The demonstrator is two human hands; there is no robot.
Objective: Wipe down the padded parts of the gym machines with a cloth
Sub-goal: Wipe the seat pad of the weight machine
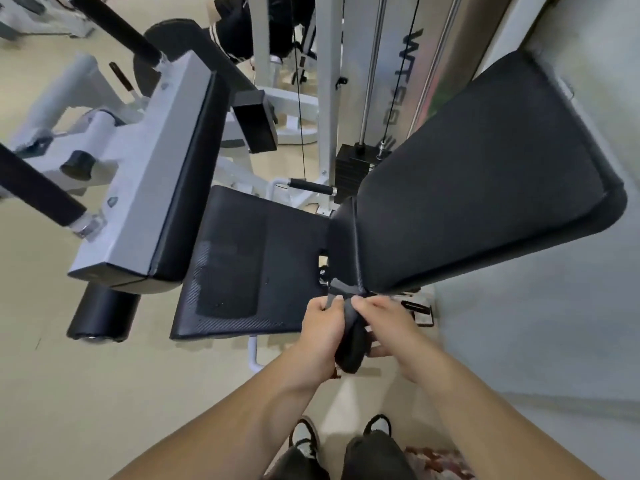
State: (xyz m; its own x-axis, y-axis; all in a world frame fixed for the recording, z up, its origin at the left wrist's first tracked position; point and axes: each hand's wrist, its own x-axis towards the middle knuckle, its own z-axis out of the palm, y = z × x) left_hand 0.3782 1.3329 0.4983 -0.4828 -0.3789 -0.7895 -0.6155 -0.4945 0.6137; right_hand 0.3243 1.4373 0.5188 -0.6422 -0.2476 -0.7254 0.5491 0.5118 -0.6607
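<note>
Two hands gripping dark cloth (349,341) at near end of backrest pad (485,188): left hand (320,336) and right hand (388,327) fingers clamping it; seat pad (249,265) lying left.

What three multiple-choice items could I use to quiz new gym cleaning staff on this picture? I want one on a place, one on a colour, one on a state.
1. Where is the cloth?
A. Spread flat on the seat pad
B. Held between both hands, near the lower end of the backrest pad
C. Lying on the floor

2. What colour is the backrest pad?
A. Black
B. Red
C. Blue

3. What is the state of the left hand and right hand?
A. Both open and empty
B. Only the left grips something
C. Both closed on the cloth

Answers:
1 B: the dark cloth is bunched between the two hands, beside the pad's lower end.
2 A: the pad is black, like the seat pad.
3 C: fingers of each hand wrap the cloth.
</note>
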